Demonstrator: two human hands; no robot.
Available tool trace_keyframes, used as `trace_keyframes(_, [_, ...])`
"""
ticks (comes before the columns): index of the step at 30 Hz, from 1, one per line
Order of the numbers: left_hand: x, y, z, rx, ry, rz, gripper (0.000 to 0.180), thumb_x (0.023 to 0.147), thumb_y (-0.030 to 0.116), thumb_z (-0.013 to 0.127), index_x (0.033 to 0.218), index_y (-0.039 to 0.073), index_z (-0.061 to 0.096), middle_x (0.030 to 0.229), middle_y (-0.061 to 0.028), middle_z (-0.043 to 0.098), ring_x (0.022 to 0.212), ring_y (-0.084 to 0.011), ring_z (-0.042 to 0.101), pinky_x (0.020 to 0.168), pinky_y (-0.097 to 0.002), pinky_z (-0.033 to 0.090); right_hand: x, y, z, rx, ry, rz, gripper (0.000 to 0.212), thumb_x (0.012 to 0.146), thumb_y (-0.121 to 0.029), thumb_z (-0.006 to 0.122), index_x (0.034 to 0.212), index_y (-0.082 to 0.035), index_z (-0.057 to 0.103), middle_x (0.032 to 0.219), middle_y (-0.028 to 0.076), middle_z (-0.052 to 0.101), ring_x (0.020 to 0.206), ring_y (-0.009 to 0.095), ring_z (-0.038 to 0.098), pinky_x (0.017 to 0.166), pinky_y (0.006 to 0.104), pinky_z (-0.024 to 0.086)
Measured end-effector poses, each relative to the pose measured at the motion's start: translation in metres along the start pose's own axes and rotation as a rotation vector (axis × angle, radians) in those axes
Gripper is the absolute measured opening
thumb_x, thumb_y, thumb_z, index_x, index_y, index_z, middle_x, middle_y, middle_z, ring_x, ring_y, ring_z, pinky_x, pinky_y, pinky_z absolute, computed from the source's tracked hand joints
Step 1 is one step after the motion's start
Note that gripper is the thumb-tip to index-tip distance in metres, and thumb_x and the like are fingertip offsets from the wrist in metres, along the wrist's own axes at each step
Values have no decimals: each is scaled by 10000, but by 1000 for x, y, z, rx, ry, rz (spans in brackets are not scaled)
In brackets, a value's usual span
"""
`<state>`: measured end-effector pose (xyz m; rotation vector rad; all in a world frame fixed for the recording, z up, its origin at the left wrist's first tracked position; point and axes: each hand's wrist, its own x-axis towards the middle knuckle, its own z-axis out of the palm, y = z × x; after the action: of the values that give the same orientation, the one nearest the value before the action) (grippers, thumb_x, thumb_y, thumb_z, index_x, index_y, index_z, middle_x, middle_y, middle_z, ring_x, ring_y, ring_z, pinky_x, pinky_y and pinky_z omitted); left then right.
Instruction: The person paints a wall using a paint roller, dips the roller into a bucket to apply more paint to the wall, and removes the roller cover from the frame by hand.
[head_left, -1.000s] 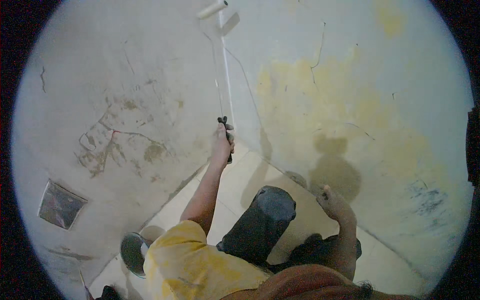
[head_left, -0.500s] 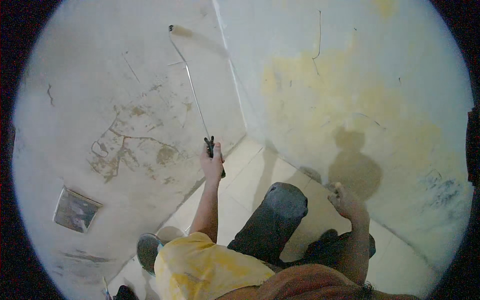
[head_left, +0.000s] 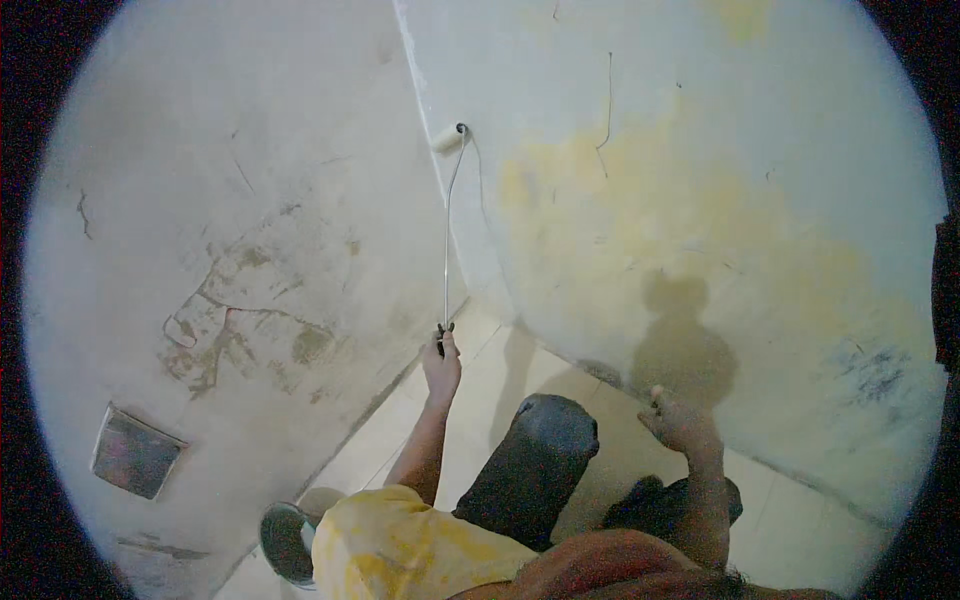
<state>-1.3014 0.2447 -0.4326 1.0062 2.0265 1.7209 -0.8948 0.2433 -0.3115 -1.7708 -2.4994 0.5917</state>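
My left hand (head_left: 441, 368) is closed round the dark handle of a paint roller (head_left: 447, 230), with its long thin metal rod stretching up and away. The roller's pale sleeve (head_left: 448, 139) lies at the corner seam between the left wall (head_left: 330, 90) and the right wall (head_left: 800, 140). Low in front of the right wall, my right hand (head_left: 683, 424) is held with its fingers curled in. Whatever it may hold is hidden.
The left wall has brown scraped patches (head_left: 225, 330) and a square recessed box (head_left: 137, 455). Yellow staining (head_left: 690, 200) covers part of the right wall. A dark bucket (head_left: 288, 542) stands on the tiled floor (head_left: 478, 395) by my left side. My bent knee (head_left: 560, 425) is between my arms.
My left hand has moved the roller rightward and its sleeve lower, from the left wall to the corner seam. My right hand stays curled, and the view has shifted slightly.
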Motion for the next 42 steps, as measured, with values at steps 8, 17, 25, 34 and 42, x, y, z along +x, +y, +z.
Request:
trace_keyframes(8, [74,34,-6,55,28,171,314,916,290,465,920,-11,554,612,-67,494,569,-159,476,530,-322,391,3,18,11,96,49,-41,431,820,-331,598,1116,-37,491,980,213,603,943,381,572,794,451,458])
trace_keyframes(17, [169,196,-31,-83,34,278,265,914,285,483,824,37,502,529,-3,453,422,-87,430,393,-257,351,4,2,-10,57,-29,-33,470,834,-389,547,1115,-18,488,1003,220,596,958,394,563,824,466,442])
trace_keyframes(25, [210,299,-55,-114,-91,407,367,932,375,430,795,35,463,516,1,410,364,-100,393,342,-258,341,3,13,0,29,42,-72,430,836,-361,552,1092,-18,507,999,227,589,971,383,558,818,451,447])
trace_keyframes(34, [122,97,-4,107,-200,160,446,931,410,404,662,57,438,476,-30,436,405,-143,459,384,-316,363,-14,12,-10,88,65,-141,428,849,-362,531,1123,-35,507,1055,191,586,1018,360,547,867,438,438])
trace_keyframes(42, [84,46,19,283,-163,219,486,930,397,389,868,-65,525,675,-173,539,663,-257,566,594,-394,433,-9,24,0,128,103,-175,436,848,-376,524,1108,-26,516,1092,216,569,1033,372,540,871,447,434])
